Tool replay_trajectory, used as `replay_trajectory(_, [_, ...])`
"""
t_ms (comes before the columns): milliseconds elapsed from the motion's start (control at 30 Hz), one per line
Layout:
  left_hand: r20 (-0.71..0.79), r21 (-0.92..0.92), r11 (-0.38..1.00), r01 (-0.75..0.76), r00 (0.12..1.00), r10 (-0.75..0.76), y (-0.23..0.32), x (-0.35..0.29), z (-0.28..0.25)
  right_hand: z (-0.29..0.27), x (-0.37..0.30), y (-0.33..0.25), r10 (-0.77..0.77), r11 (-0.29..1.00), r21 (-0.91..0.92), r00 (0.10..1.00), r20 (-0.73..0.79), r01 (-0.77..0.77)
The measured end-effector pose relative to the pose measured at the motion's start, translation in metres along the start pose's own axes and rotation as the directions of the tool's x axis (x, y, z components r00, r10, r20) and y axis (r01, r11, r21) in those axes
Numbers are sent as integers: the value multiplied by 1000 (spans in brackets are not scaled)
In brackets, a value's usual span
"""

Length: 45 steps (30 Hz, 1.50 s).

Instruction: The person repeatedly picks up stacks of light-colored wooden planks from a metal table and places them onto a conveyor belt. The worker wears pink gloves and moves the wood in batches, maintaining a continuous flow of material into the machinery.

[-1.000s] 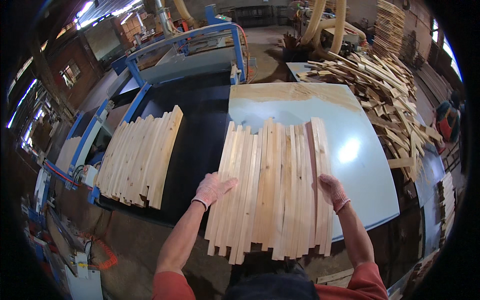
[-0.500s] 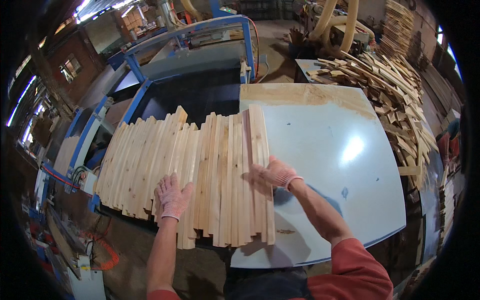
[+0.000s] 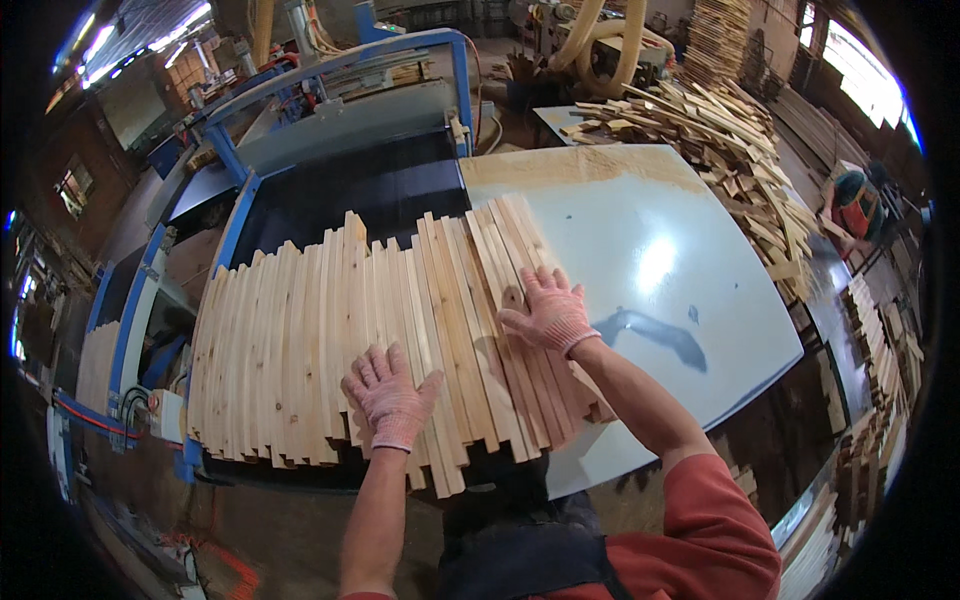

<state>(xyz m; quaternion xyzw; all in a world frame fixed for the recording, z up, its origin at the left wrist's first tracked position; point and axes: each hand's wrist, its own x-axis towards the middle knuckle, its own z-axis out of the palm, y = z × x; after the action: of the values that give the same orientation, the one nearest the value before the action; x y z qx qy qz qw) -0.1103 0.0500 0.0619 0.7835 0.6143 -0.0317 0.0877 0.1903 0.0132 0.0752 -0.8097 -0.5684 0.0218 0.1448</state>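
A row of pale wooden strips lies side by side, its left part over a dark machine bed and its right end over a glossy pale-blue table top. My left hand, in a pinkish work glove, rests with spread fingers on the near part of the row. At the right end my right hand, gloved alike, lies flat with fingers apart on the last strips. Those strips slant, their far ends leaning left. The strips' front ends are uneven.
The pale-blue table has a sawdust-coloured band along its far edge. A blue machine frame arches over the black bed. Beyond the table lies a heap of loose wood offcuts. Another person is at the far right.
My right hand has moved farther away over the end strips, which now slant instead of lying straight. My left hand has shifted right along the row, and the view has turned to the right.
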Motion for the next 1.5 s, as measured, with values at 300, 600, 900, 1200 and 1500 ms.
replay_trajectory(300, [-1, -33, 990, -136, 991, 136, -21, -10, -4, -2, 4, -16, 170, 986, -13, 982, 88, -169])
replay_trajectory(600, [-72, 64, 988, -143, 986, 148, -19, -12, 5, -35, 4, 52, 291, 957, -35, 946, 146, -289])
replay_trajectory(900, [-271, -287, 932, -220, 952, 141, -87, 6, 29, -33, -2, 64, 249, 968, 1, 963, 107, -250])
replay_trajectory(1200, [-384, -281, 886, 368, 803, -455, -297, -21, -14, -24, -7, 3, -43, 919, 390, 998, -52, 60])
replay_trajectory(1500, [-440, -223, 741, 633, 613, -656, -497, -22, -71, 71, -15, -37, 160, 612, 703, 927, 338, -362])
